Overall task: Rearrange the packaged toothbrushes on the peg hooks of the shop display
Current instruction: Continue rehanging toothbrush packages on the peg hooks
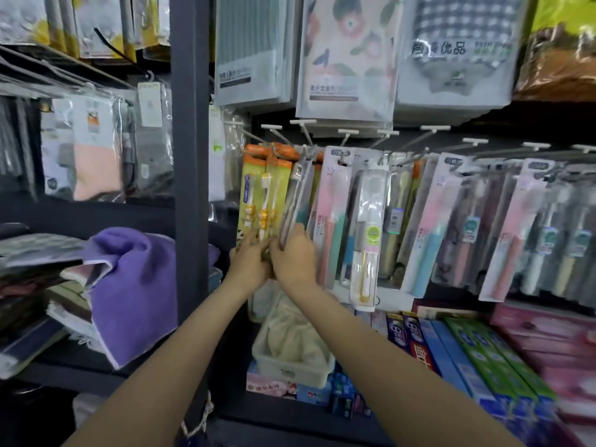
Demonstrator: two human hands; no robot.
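At the far left, a purple towel (129, 285) lies folded on a shelf, beside a dark upright post (190, 156) of the display. Just right of the post hang the yellow toothbrush packs (254, 195) with orange tops, on the first peg hooks (274, 137). The left hand (248, 266) is at the bottom of these yellow packs; its fingers reach up to the lower edge of them, but how firm its grip is I cannot tell, because the picture is blurred there. The right hand (293, 256) touches the left hand and its grip is closed around the lower end of a clear narrow toothbrush pack (296, 201), which hangs tilted between the yellow packs and a pink-and-green pack (332, 214). Next to the right hangs a clear pack with a white brush (367, 233), lower than its neighbours. Further right is a row of pink and blue toothbrush packs (503, 227) on more hooks. Under them, toothpaste boxes (464, 356) lie on the shelf, and a white plastic basket (290, 366) stands below the hands.
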